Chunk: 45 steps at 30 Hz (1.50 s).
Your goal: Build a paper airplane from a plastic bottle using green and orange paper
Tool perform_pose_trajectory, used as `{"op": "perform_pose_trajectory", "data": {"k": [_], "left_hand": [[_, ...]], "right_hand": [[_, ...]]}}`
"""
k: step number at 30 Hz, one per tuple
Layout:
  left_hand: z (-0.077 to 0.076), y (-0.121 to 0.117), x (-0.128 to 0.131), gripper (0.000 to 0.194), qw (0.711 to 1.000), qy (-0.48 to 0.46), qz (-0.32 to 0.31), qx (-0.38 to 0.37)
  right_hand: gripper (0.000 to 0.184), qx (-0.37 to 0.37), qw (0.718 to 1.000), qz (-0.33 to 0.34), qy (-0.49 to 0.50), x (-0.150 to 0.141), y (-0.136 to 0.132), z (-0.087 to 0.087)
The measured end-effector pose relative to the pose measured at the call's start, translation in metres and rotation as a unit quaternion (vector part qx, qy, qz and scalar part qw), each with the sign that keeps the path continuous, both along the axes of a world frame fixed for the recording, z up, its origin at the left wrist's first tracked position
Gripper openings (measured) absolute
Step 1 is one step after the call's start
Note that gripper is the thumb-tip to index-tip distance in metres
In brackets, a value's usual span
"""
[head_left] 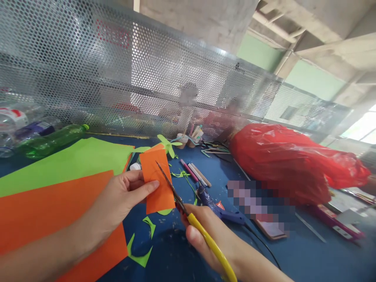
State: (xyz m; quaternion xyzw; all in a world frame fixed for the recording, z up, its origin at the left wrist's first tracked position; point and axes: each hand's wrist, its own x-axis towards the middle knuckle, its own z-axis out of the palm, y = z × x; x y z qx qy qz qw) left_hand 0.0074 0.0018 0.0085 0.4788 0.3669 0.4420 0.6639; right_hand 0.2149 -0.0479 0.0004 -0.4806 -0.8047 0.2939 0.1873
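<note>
My left hand pinches a small rectangle of orange paper between thumb and fingers, holding it raised over the table. In my right hand is a pair of scissors with yellow handles and dark blades. One blade lies across the front of the orange piece, its tip near the upper middle; the other blade is mostly hidden. Below the hands lie curved green paper scraps. Larger sheets of orange paper and green paper spread beneath and behind my left arm.
A blue glue gun with a cord lies right of my right hand, near several markers. A red plastic bag bulges at the right. Plastic bottles lie at the left. A perforated metal screen borders the table's back.
</note>
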Motion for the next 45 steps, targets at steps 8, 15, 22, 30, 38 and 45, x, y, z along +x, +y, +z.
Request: {"op": "perform_pose_trajectory", "data": {"k": [8, 15, 22, 30, 38, 45], "left_hand": [[-0.0043, -0.0003, 0.0015, 0.029, 1.0, -0.018, 0.001, -0.005], [-0.0058, 0.001, 0.0011, 0.029, 1.0, 0.002, -0.002, -0.003], [-0.0066, 0.0, 0.002, 0.033, 1.0, -0.005, -0.005, -0.024], [-0.0055, -0.0008, 0.0016, 0.037, 1.0, 0.0, -0.006, -0.029], [-0.0038, -0.0011, 0.0015, 0.036, 0.999, -0.01, -0.001, -0.043], [-0.0009, -0.0008, 0.0019, 0.035, 0.998, -0.021, 0.006, -0.057]], "right_hand": [[0.064, -0.02, 0.999, 0.003, 0.035, -0.0009, 0.0008, 0.001], [0.061, -0.036, 0.998, 0.014, 0.043, 0.0005, 0.0018, 0.0009], [0.059, -0.057, 0.997, -0.001, 0.055, 0.0027, 0.0012, -0.0059], [0.055, -0.041, 0.998, 0.005, 0.047, 0.0027, 0.0008, -0.0076], [0.058, -0.039, 0.999, 0.013, 0.034, 0.0007, 0.0011, -0.0009], [0.059, -0.041, 0.998, 0.003, 0.04, 0.0002, 0.0011, -0.0022]]}}
